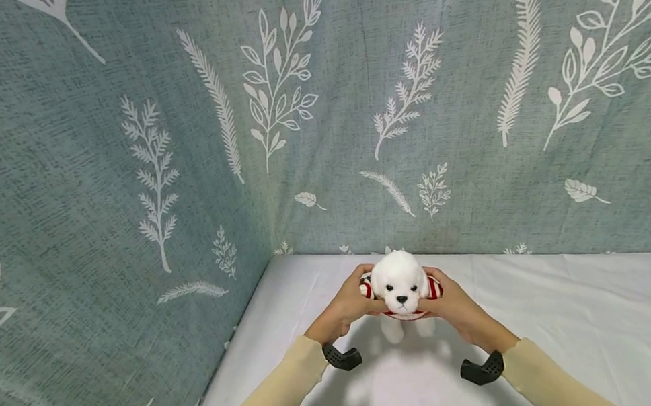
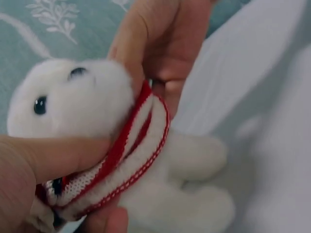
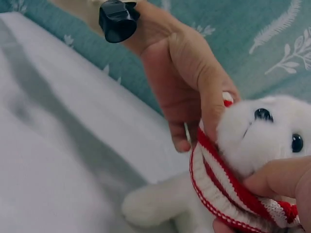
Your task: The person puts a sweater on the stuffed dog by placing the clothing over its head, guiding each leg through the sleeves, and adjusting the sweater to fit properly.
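A white plush dog [image 1: 398,278] in a red and white striped knit sweater [image 2: 127,150] faces me over the white surface. My left hand [image 1: 351,301] grips it on one side, its thumb lying across the sweater's collar under the chin. On the other side my right hand [image 1: 453,306] holds it the same way, thumb at the collar. The dog's white front legs [image 1: 392,329] hang below the sweater. In the right wrist view, the black eye and nose [image 3: 263,115] show between the two hands; the back of the dog is hidden.
A white cloth [image 1: 558,310] covers the tabletop. Blue-green curtains [image 1: 348,92] with white leaf prints stand behind and along the left edge. Each wrist wears a black strap mount [image 1: 342,357] over a cream sleeve.
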Demonstrator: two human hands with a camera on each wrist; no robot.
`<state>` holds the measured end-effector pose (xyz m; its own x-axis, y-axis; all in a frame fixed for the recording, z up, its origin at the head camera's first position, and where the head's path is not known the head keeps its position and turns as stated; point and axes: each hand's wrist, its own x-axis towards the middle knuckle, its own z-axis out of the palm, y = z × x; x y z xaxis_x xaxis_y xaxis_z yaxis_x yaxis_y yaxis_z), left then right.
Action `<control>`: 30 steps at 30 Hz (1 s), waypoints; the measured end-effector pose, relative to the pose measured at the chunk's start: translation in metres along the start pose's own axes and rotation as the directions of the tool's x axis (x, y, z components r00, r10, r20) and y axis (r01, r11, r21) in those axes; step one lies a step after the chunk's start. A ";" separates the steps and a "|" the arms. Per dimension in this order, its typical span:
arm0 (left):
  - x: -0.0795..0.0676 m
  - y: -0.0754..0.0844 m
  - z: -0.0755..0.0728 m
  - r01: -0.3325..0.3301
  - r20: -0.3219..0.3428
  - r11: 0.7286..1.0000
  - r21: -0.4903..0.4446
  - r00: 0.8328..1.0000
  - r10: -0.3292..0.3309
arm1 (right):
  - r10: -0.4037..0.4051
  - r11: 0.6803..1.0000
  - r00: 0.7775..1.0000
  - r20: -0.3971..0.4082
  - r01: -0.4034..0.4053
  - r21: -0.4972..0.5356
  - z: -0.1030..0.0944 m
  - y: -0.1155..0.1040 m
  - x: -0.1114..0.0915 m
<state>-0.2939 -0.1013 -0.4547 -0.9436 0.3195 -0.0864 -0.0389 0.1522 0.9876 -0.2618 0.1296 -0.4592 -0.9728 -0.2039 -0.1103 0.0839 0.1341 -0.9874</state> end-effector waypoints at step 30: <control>0.011 -0.021 -0.010 -0.126 0.135 0.978 0.166 0.985 0.104 | -0.087 0.978 0.996 0.021 0.089 -0.187 -0.007 0.011 0.004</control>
<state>-0.3066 -0.1101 -0.4747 -0.8896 0.4567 -0.0003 0.1351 0.2638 0.9551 -0.2664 0.1374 -0.4695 -0.9716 -0.2352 -0.0267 -0.0450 0.2945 -0.9546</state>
